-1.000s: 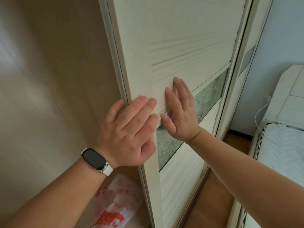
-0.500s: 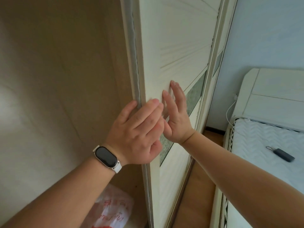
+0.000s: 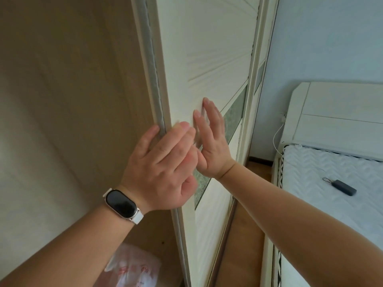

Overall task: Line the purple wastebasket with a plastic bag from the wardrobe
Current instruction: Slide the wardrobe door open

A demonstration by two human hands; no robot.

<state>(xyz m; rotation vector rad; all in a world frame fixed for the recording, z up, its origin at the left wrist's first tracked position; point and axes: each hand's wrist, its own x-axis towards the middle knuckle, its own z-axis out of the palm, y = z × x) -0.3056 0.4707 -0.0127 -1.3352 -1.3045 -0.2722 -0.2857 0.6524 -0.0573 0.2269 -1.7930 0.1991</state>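
Head view: the cream sliding wardrobe door with embossed fan lines (image 3: pixel 207 48) stood partly slid aside, and both hands were on it. The left hand (image 3: pixel 163 168), with a white-strapped black smart band (image 3: pixel 122 205) on its wrist, lay flat over the door's leading edge, fingers straight across the front face and the outermost finger touching the grey edge strip. It was pressing, not curled round anything. The right hand (image 3: pixel 211 141) was also flat, palm and straight fingers pushed against the door face just above the frosted green glass strip (image 3: pixel 234 114); it grasped nothing.

The thin, crumpled, translucent white plastic bag with red print (image 3: pixel 132 268) lay at the bottom of the beige wardrobe interior (image 3: pixel 72 100), near the door's lower edge and partly hidden behind the left forearm. The print was unreadable.

On the right, the white quilted mattress (image 3: pixel 331 172) carried a small black device with a loop (image 3: pixel 342 188) near its middle. A white panelled headboard (image 3: pixel 342 108) stood against the pale blue wall (image 3: pixel 321 38), with a white cable (image 3: pixel 276 137) hanging beside it. Brown wooden floor (image 3: pixel 238 255) ran between door and bed.
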